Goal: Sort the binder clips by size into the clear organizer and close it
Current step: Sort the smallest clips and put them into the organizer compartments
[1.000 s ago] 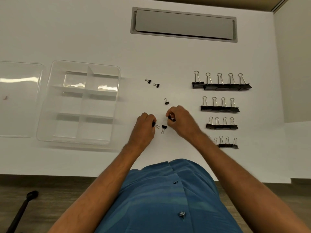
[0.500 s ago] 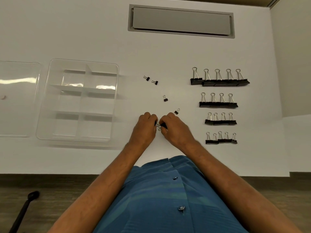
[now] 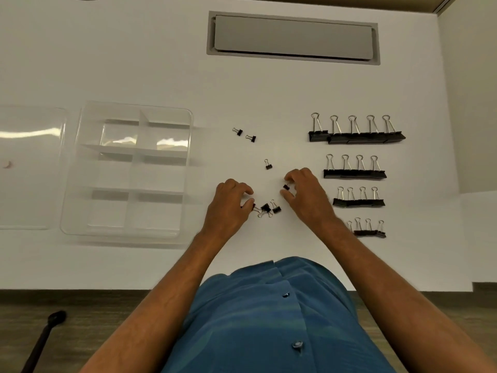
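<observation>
The clear organizer [image 3: 80,168] lies open at the left of the white table, its compartments empty. Its clear lid [image 3: 29,168] lies further left. Four rows of black binder clips, largest [image 3: 357,137] at the back to smallest [image 3: 367,232] at the front, are lined up at the right. Tiny clips are scattered mid-table: two [image 3: 244,134] at the back, one [image 3: 268,165] nearer. My left hand [image 3: 228,205] pinches a tiny clip next to a small cluster [image 3: 269,208]. My right hand [image 3: 309,196] pinches another tiny clip [image 3: 286,187] between thumb and fingers.
A grey recessed cable flap [image 3: 293,37] sits at the back of the table. The table's front edge runs just before my blue shirt. A black rod [image 3: 40,343] stands by the floor at the lower left.
My hands, which met over the tiny clips, have drawn apart. The right hand moved right and back onto a stray tiny clip; a small cluster now lies by my left fingers.
</observation>
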